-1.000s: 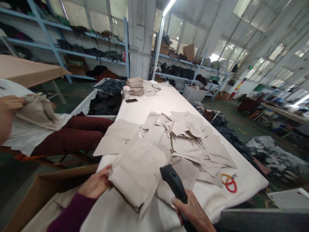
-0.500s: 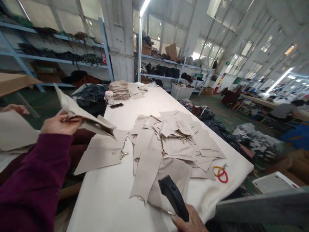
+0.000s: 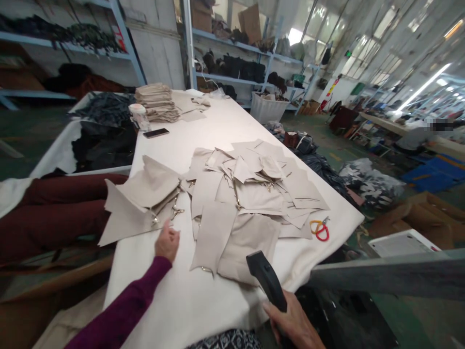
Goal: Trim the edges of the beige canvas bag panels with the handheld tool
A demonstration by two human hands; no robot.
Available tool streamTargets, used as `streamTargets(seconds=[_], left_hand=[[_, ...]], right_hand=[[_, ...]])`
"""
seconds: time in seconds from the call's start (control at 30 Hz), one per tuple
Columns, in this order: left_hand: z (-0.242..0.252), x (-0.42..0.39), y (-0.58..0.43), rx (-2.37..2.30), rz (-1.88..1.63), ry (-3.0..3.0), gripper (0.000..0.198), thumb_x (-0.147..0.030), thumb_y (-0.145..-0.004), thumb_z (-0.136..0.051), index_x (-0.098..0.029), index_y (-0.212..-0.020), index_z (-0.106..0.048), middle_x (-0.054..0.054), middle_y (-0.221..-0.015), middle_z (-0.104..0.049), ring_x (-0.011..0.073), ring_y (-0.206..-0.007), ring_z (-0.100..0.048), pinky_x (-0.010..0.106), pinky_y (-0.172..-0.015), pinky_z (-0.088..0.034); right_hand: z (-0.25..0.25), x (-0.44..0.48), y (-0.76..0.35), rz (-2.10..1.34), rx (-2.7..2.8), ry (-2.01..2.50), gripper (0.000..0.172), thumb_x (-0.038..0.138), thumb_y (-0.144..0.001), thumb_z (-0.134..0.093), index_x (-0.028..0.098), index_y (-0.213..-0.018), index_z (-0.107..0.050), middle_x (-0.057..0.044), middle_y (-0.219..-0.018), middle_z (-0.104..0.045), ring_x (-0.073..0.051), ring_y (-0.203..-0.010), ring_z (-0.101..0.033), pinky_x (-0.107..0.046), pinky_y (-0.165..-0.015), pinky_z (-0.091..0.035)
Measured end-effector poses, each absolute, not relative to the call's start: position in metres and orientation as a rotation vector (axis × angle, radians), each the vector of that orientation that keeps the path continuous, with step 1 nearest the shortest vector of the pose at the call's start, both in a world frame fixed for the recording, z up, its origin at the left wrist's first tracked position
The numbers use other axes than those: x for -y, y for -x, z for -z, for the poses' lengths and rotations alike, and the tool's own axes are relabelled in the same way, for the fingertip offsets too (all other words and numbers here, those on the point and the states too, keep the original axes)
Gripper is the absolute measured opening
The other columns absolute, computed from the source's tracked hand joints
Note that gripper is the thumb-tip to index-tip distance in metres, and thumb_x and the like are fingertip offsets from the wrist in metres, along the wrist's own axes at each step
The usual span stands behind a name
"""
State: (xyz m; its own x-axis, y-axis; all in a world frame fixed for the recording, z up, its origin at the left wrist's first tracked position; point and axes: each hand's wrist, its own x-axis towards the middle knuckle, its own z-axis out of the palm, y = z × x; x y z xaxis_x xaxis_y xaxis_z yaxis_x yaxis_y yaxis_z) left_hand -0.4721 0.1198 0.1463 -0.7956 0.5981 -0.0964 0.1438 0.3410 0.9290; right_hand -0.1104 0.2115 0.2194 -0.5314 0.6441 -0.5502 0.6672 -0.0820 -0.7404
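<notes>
Grip of the right hand (image 3: pixel 292 314) is closed around a black handheld tool (image 3: pixel 268 282), its head at the near beige panel (image 3: pixel 245 247); contact cannot be told. The left hand (image 3: pixel 167 242) holds nothing, forefinger extended just beside beige pieces (image 3: pixel 154 183) overhanging the left edge of the bench (image 3: pixel 163 300). Good practice, in my judgement: keep each piece flat and its metal fittings (image 3: pixel 177 212) clear of the tool. Farther out: fabric pile (image 3: pixel 258 196), then scissors (image 3: pixel 322 225) at its right.
</notes>
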Motion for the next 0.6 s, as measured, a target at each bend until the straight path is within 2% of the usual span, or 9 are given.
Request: streamTargets(seconds=[0.07, 0.13, 0.23, 0.27, 0.33, 0.4, 0.47, 0.53, 0.6], left_hand=[[-0.123, -0.116, 0.432, -2.134, -1.352, -0.845, 0.045, -0.018, -0.069, -0.068, -0.026, -0.111, -0.058, 0.007, -0.098, -0.062, 0.025, -0.092, -0.057, 0.037, -0.085, -0.044], [-0.107, -0.112, 0.393, -2.077, -1.211, -1.067, 0.051, -0.019, -0.055, -0.077, -0.024, -0.104, -0.062, 0.009, -0.107, -0.063, 0.0301, -0.104, -0.054, 0.039, -0.093, -0.04], [-0.094, -0.114, 0.35, -2.29, -0.843, -1.344, 0.036, -0.036, -0.067, -0.069, -0.017, -0.096, -0.062, 0.015, -0.105, -0.06, 0.0338, -0.106, -0.051, 0.046, -0.094, -0.036], [-0.091, -0.116, 0.341, -2.362, -0.766, -1.35, 0.027, -0.036, -0.074, -0.061, -0.016, -0.092, -0.062, 0.015, -0.1, -0.06, 0.033, -0.102, -0.052, 0.046, -0.091, -0.037], [-0.086, -0.123, 0.332, -2.424, -0.727, -1.29, 0.014, -0.024, -0.081, -0.048, -0.016, -0.085, -0.06, 0.012, -0.087, -0.059, 0.0295, -0.091, -0.055, 0.043, -0.084, -0.04], [-0.082, -0.127, 0.332, -2.416, -0.737, -1.254, 0.021, -0.009, -0.078, -0.042, -0.017, -0.088, -0.058, 0.009, -0.081, -0.059, 0.0261, -0.083, -0.058, 0.038, -0.078, -0.042], [-0.078, -0.128, 0.338, -2.409, -0.754, -1.224, 0.034, -0.002, -0.073, -0.04, -0.016, -0.099, -0.056, 0.01, -0.087, -0.061, 0.0244, -0.084, -0.06, 0.034, -0.077, -0.044], [-0.079, -0.125, 0.345, -2.422, -0.774, -1.194, 0.042, -0.002, -0.073, -0.04, -0.014, -0.112, -0.052, 0.013, -0.098, -0.061, 0.0248, -0.092, -0.06, 0.033, -0.081, -0.044], [-0.083, -0.122, 0.349, -2.445, -0.782, -1.178, 0.04, -0.008, -0.078, -0.041, -0.011, -0.116, -0.05, 0.016, -0.101, -0.059, 0.0272, -0.096, -0.058, 0.035, -0.083, -0.043]], right_hand=[[-0.214, -0.21, 0.107, 1.768, -2.053, -1.52, 0.034, 0.047, -0.076, -0.056, 0.013, -0.08, -0.054, 0.002, -0.052, -0.054, -0.012, -0.043, -0.049, -0.022, -0.042, -0.039], [-0.21, -0.207, 0.105, 1.805, -1.99, -1.519, 0.036, 0.049, -0.076, -0.056, 0.013, -0.08, -0.052, 0.002, -0.051, -0.052, -0.011, -0.039, -0.047, -0.022, -0.039, -0.038], [-0.209, -0.202, 0.106, 1.832, -1.979, -1.467, 0.036, 0.049, -0.076, -0.058, 0.014, -0.082, -0.053, 0.004, -0.049, -0.052, -0.012, -0.039, -0.048, -0.023, -0.04, -0.038], [-0.211, -0.201, 0.107, 1.839, -1.987, -1.447, 0.036, 0.048, -0.076, -0.058, 0.014, -0.083, -0.053, 0.004, -0.049, -0.052, -0.012, -0.04, -0.048, -0.023, -0.041, -0.038], [-0.215, -0.2, 0.11, 1.858, -1.999, -1.415, 0.033, 0.046, -0.077, -0.058, 0.014, -0.085, -0.054, 0.004, -0.049, -0.052, -0.012, -0.04, -0.048, -0.022, -0.041, -0.037], [-0.219, -0.199, 0.115, 1.864, -2.029, -1.388, 0.029, 0.042, -0.077, -0.058, 0.014, -0.084, -0.055, 0.005, -0.05, -0.052, -0.011, -0.041, -0.048, -0.022, -0.042, -0.038], [-0.22, -0.2, 0.12, 1.866, -2.053, -1.335, 0.024, 0.038, -0.077, -0.058, 0.014, -0.084, -0.056, 0.005, -0.051, -0.051, -0.011, -0.042, -0.048, -0.021, -0.043, -0.039], [-0.219, -0.2, 0.125, 1.881, -2.051, -1.271, 0.024, 0.035, -0.077, -0.059, 0.014, -0.087, -0.056, 0.006, -0.052, -0.051, -0.01, -0.041, -0.047, -0.02, -0.042, -0.039], [-0.217, -0.201, 0.131, 1.905, -2.029, -1.21, 0.026, 0.035, -0.077, -0.059, 0.014, -0.091, -0.055, 0.006, -0.053, -0.051, -0.009, -0.038, -0.046, -0.019, -0.039, -0.037]])
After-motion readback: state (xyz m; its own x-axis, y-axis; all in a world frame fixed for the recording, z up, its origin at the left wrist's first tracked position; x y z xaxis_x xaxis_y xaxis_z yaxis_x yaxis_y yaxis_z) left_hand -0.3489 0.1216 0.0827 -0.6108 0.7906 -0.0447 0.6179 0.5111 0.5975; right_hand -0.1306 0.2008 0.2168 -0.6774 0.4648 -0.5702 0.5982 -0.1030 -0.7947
